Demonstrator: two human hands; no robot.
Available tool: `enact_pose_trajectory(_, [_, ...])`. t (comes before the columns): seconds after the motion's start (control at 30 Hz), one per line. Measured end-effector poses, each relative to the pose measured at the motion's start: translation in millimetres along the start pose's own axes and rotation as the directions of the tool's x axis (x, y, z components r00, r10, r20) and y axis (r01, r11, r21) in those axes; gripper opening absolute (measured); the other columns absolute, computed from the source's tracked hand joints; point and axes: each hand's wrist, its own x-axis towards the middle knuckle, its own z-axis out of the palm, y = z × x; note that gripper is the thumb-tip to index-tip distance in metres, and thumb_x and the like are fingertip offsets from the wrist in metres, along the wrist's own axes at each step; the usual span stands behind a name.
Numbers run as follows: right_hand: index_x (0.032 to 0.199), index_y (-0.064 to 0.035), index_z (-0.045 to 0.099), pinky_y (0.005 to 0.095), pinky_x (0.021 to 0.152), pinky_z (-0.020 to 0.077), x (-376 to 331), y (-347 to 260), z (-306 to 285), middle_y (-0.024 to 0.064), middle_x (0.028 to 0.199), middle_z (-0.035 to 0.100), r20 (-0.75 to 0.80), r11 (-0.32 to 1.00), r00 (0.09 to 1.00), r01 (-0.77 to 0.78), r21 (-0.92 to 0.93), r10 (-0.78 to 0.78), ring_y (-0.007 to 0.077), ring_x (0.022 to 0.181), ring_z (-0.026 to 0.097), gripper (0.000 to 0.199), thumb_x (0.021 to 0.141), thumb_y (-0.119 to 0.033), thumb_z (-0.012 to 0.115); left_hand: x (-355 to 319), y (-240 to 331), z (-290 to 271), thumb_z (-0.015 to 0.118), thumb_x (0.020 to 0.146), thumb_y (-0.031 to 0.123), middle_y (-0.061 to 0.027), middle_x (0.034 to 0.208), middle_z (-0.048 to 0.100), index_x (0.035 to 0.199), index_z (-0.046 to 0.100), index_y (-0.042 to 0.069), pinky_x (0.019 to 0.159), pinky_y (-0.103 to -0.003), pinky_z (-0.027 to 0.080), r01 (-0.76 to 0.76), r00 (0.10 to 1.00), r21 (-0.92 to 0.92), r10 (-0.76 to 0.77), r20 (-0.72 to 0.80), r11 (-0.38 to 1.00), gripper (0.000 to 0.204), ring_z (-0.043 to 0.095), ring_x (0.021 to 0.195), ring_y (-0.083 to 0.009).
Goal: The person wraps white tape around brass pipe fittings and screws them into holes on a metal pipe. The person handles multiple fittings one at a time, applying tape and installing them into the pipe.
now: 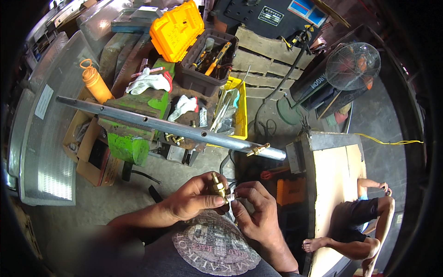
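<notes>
At far left we note sheet metal panels (44,152) lying flat, with an orange bottle (95,83) standing just beyond them. Beside the bottle sits an open cardboard box (90,152) on the floor. A long metal pipe (170,125) runs from upper left down toward centre right, resting across a green-stained counter (134,122); several holes show along it, and a brass fitting (257,149) stands out near its right end. White gloves (148,81) lie on the counter behind the pipe. Behind them, a toolbox (205,69) stands open with its yellow lid (176,30) raised and hand tools inside. A yellow crate (240,111) sits just right of the counter.

In the lower centre, our left hand (194,201) holds a brass nozzle (218,185), fingers closed around it, its tip pointing up. Our right hand (256,210) meets it from the right, fingertips pinched on a small white piece (230,197) at the nozzle's base; we cannot tell what that piece is.

Further right stands a wooden board (332,184) on a metal frame. A fan (353,66) sits at upper right. A second person (360,226) sits barefoot at lower right.
</notes>
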Motion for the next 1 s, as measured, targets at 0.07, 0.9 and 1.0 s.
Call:
enact_pose_trajectory(0.07, [0.097, 0.0016, 0.067, 0.0377, 0.077, 0.0539, 1, 2, 1, 0.0158, 0.099, 0.066, -0.013, 1.000, 1.000, 0.004, -0.001, -0.004, 0.0323, 0.088, 0.067, 0.017, 0.083, -0.004, 0.074, 0, -2, 2, 0.068, 0.094, 0.003, -0.0038, 0.105, 0.060, 0.122, 0.052, 0.004, 0.086, -0.030, 0.053, -0.016, 1.000, -0.023, 0.016, 0.003, 1.000, 0.032, 0.063, 0.097, -0.0132])
enact_pose_trajectory(0.9, [0.100, 0.0045, 0.063, 0.0349, 0.076, 0.0508, -4, 9, 4, 0.0164, 0.093, 0.065, 0.085, 0.938, 0.967, -0.253, 0.238, 0.239, 0.0279, 0.083, 0.065, 0.022, 0.088, -0.010, 0.073, 6, 11, -2, 0.073, 0.090, 0.002, -0.0069, 0.103, 0.064, 0.112, 0.058, 0.005, 0.076, -0.028, 0.054, -0.379, 0.887, 0.814, 0.424, 0.183, 0.441, 0.027, 0.065, 0.088, -0.0130])
enact_pose_trajectory(1.0, [0.100, 0.0046, 0.062, 0.0348, 0.075, 0.0496, -6, 17, 8, 0.0158, 0.091, 0.063, 0.109, 0.897, 0.945, -0.326, 0.299, 0.307, 0.0267, 0.081, 0.063, 0.023, 0.089, -0.012, 0.073, 11, 13, 1, 0.075, 0.087, 0.001, -0.0107, 0.103, 0.066, 0.110, 0.059, 0.005, 0.075, -0.031, 0.056, -0.456, 0.772, 0.886, 0.532, 0.348, 0.082, 0.028, 0.069, 0.087, -0.0187])
